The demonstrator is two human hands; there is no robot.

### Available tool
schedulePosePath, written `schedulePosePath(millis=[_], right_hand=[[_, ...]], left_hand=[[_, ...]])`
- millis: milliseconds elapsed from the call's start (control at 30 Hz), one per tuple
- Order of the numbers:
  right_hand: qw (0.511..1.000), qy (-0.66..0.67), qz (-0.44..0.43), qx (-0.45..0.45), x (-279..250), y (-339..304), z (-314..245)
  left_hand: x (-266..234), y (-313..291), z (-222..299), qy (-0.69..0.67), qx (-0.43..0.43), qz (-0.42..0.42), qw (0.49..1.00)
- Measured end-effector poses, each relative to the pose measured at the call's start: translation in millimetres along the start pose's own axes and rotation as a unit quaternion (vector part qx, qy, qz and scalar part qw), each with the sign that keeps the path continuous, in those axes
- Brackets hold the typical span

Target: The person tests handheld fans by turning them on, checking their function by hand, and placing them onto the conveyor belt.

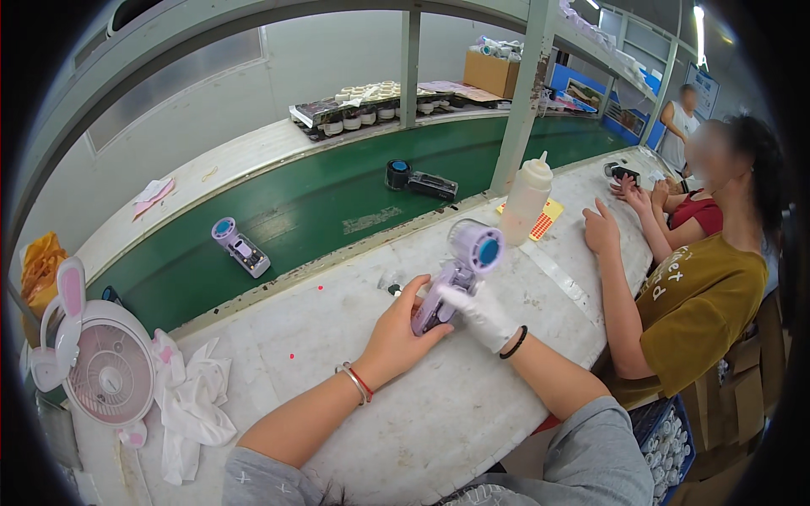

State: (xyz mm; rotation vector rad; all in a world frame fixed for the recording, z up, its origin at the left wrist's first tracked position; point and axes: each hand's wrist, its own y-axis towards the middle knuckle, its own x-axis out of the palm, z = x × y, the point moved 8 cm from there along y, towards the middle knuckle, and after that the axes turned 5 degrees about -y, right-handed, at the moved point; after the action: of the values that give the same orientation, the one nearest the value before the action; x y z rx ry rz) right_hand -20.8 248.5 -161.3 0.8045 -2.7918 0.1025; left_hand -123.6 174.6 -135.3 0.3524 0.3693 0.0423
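A lilac handheld fan (477,246) with a blue hub is held up over the white worktop, its head tilted up and to the right. My bare left hand (403,327) is closed round the lower handle, where dark inner parts show. My right hand (484,315), in a white glove, grips the handle from the right, just below the fan head; its fingers are slightly blurred. Beside the fan, a small clear part (390,281) lies on the worktop. A translucent squeeze bottle (526,202) stands behind it, next to a yellow sheet with red marks (548,221).
A green conveyor belt (312,228) carries another lilac fan (240,247) and a black one (422,180). At left stand a pink bunny-eared desk fan (110,379) and a white cloth (198,405). A metal post (525,101) rises ahead. A co-worker (704,278) sits close at right.
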Motion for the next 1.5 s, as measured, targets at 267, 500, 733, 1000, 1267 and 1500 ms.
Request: schedulePosePath(millis=[267, 500, 733, 1000, 1267, 1500], right_hand=[[0.975, -0.172, -0.121, 0.070, 31, 53, 7], [0.955, -0.218, -0.198, 0.031, 77, 169, 28], [0.841, -0.465, 0.132, -0.244, 53, 206, 3], [0.624, -0.736, 0.191, -0.178, -18, 219, -30], [0.762, -0.641, 0.090, -0.028, -15, 200, -36], [0.993, -0.101, -0.047, -0.031, 23, 37, -33]], left_hand=[[10, -2, -18, -0.086, -0.068, -0.049, 0.993], [-10, 2, -51, -0.215, -0.124, 0.068, 0.966], [-7, 5, -52, -0.179, -0.092, 0.038, 0.979], [-1, 6, -36, -0.091, -0.063, -0.003, 0.994], [-5, 5, -46, -0.158, -0.077, 0.019, 0.984], [-11, 4, -46, -0.258, -0.086, 0.052, 0.961]])
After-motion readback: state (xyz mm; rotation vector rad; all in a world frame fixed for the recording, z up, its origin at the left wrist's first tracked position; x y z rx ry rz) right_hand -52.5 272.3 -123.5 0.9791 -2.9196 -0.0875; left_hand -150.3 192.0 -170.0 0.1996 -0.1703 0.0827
